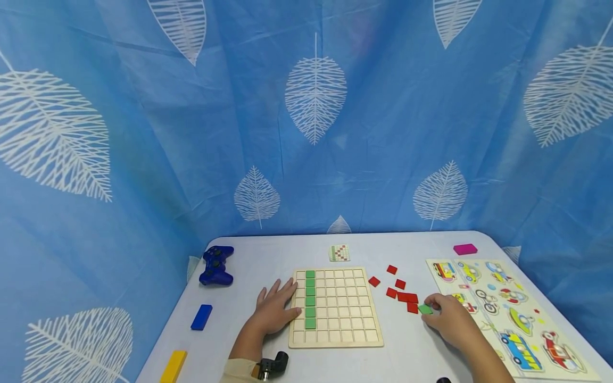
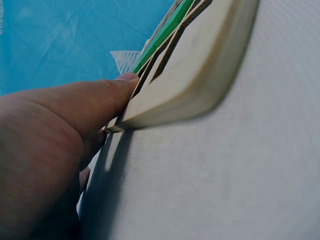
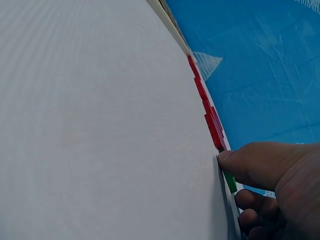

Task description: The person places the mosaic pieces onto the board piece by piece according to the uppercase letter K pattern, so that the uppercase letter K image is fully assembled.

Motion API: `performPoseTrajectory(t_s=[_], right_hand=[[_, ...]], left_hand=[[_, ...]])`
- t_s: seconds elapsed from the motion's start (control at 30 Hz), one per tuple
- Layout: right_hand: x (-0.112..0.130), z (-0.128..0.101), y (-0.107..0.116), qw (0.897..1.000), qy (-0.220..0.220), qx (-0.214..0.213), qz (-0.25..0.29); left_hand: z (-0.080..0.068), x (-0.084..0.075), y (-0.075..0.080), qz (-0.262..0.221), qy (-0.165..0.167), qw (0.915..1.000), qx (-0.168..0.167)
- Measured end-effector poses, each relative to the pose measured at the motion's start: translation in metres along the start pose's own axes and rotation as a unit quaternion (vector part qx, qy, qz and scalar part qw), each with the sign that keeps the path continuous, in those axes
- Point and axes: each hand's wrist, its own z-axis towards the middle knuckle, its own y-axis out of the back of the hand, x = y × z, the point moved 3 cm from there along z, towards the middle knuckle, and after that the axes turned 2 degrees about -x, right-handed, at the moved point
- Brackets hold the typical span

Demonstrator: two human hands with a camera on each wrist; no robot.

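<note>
A wooden grid board (image 1: 336, 344) lies on the table with several green square tiles (image 1: 310, 301) in its second column. My left hand (image 1: 276, 313) rests at the board's left edge, fingers extended and thumb on the rim; the left wrist view shows the thumb (image 2: 107, 95) at the corner. To the right, my right hand (image 1: 450, 319) pinches a green tile (image 1: 424, 309) between thumb and fingers. That tile (image 3: 230, 183) shows partly under the thumb in the right wrist view. Loose red tiles (image 1: 407, 297) lie scattered between the board and my right hand.
A small pattern card (image 1: 339, 252) lies behind the board. At the right are a vehicle puzzle board (image 1: 495, 314) and a magenta block (image 1: 465, 249). On the left sit a blue game controller (image 1: 216, 266), a blue block (image 1: 201, 317) and a yellow block (image 1: 173, 366).
</note>
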Motion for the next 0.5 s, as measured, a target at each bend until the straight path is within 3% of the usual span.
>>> performPoseTrajectory(t_s=[0.5], right_hand=[[0.0005, 0.0002, -0.0002, 1.000, -0.008, -0.008, 0.006]], left_hand=[[-0.0010, -0.0018, 0.0008, 0.001, 0.005, 1.0000, 0.002]])
